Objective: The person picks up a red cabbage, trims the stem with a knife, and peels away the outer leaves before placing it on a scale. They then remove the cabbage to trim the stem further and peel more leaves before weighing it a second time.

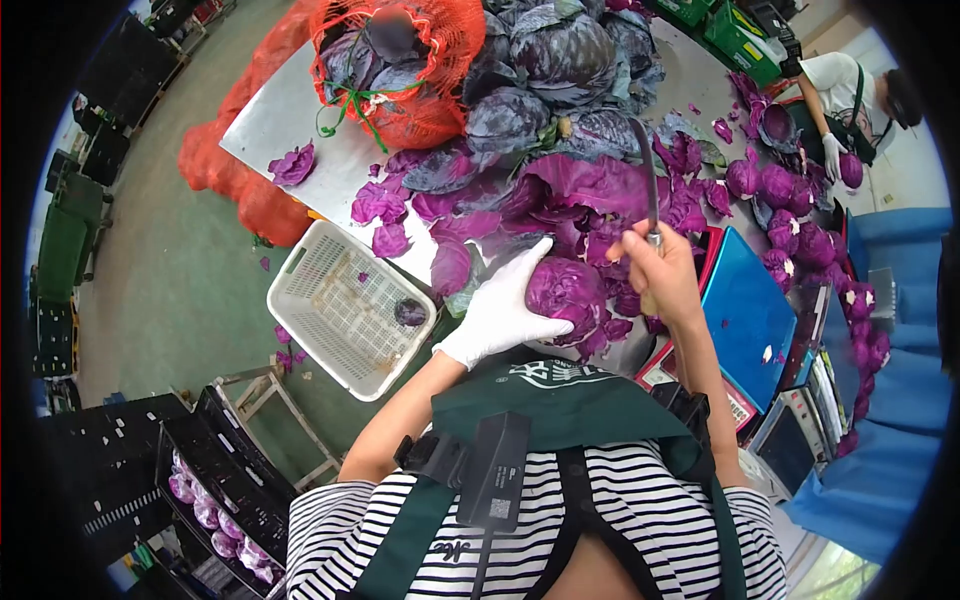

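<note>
My left hand (508, 305), in a white glove, is wrapped round the left side of a purple cabbage (566, 290) at the near edge of the metal table. My bare right hand (660, 270) grips the handle of a knife (650, 185), whose long, curved, dark blade points away from me, right of the cabbage and apart from it. Loose purple leaves (590, 190) lie in a heap just beyond both hands. Behind them are piled whole cabbages with dark outer leaves (562, 55).
A red net bag (430, 115) of cabbages stands at the back left. Below the table's left edge is a white crate (345, 310). Trimmed cabbages (780, 187) and a blue panel (748, 310) lie to the right. A co-worker (840, 95) with a gloved hand is at the far right.
</note>
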The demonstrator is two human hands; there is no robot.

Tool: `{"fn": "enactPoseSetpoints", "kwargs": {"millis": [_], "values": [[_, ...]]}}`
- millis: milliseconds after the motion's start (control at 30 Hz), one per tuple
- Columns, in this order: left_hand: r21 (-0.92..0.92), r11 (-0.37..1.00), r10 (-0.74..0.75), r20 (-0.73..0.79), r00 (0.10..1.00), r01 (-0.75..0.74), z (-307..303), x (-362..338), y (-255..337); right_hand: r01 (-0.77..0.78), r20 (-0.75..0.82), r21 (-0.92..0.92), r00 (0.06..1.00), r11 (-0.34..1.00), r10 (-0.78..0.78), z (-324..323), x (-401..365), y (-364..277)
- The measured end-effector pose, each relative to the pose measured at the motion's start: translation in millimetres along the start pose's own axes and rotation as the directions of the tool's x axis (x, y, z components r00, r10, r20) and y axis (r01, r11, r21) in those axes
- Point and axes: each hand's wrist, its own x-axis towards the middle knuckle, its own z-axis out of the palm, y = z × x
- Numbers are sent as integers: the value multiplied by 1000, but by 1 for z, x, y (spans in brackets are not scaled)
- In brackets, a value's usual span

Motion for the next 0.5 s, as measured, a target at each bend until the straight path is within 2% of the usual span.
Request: {"fn": "enactPoseSetpoints", "kwargs": {"millis": [67, 100, 133, 167, 200, 233, 333, 367, 500], "values": [[-174, 977, 111, -77, 991, -123, 2, -2, -4, 64, -47, 6, 997, 998, -64, -13, 8, 6], [-174, 977, 115, -74, 991, -127, 2, -2, -3, -7, -87, -87, 996, 996, -1, -20, 7, -5], [-139, 983, 114, -56, 992, -121, 3, -3, -2, -7, -94, -88, 996, 996, -2, -18, 2, -11], [-102, 988, 112, -40, 993, -115, 3, -3, -2, 197, 31, -413, 979, 889, -203, -10, -3, -16], [-97, 988, 115, -37, 993, -119, 4, -2, -4, 393, 214, -657, 915, 643, -341, 0, -7, -18], [-90, 991, 94, -23, 995, -96, 7, -1, -7, 490, 375, -705, 871, 514, -317, 6, -14, -17], [-29, 997, 69, -1, 998, -69, 11, 0, -8, 511, 525, -770, 848, 381, -75, 24, -31, -15], [28, 997, 68, 6, 998, -69, 11, 1, -7, 558, 558, -765, 823, 321, -103, 24, -29, -9], [38, 997, 60, 8, 998, -61, 8, -1, -1, 581, 568, -740, 810, 339, -146, 13, -21, -6]]}}
